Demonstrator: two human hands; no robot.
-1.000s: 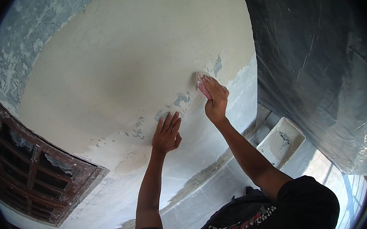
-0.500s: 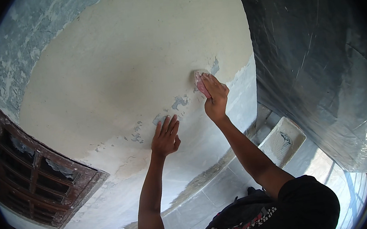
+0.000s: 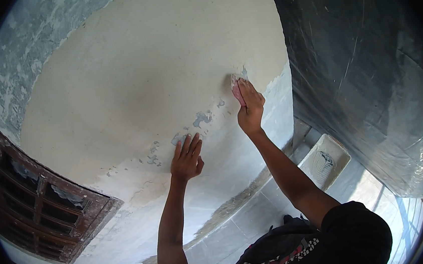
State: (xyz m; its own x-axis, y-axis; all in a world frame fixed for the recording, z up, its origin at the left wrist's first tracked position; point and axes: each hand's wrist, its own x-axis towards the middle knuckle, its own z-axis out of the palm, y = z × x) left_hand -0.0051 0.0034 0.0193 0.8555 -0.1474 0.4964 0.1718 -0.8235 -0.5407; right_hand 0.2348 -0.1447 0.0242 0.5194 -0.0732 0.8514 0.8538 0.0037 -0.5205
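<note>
My right hand (image 3: 251, 104) grips a dusty pink sheet of sandpaper (image 3: 238, 90), its fingers pressing it against the wall (image 3: 132, 83). Close above the sandpaper is a small grey chipped patch (image 3: 244, 72). My left hand (image 3: 186, 158) lies flat on the wall, lower and to the left, fingers stretched out and holding nothing. Its fingertips rest by a bare grey patch (image 3: 179, 139). A larger flaked patch (image 3: 202, 118) shows between the two hands. The wall's upper part is cream, its lower part whiter.
At the lower left sits a brown wooden window frame (image 3: 51, 196) with dark panes. Dark plastic sheeting (image 3: 352, 69) hangs on the right. A pale paint tray (image 3: 342, 158) with ridges stands on the tiled floor (image 3: 231, 243). Rough blue-grey wall (image 3: 10, 74) shows at upper left.
My right hand has slid the sandpaper slightly up and right along the wall, uncovering a small grey chip. My left hand stays at about the same spot. The view has shifted a little.
</note>
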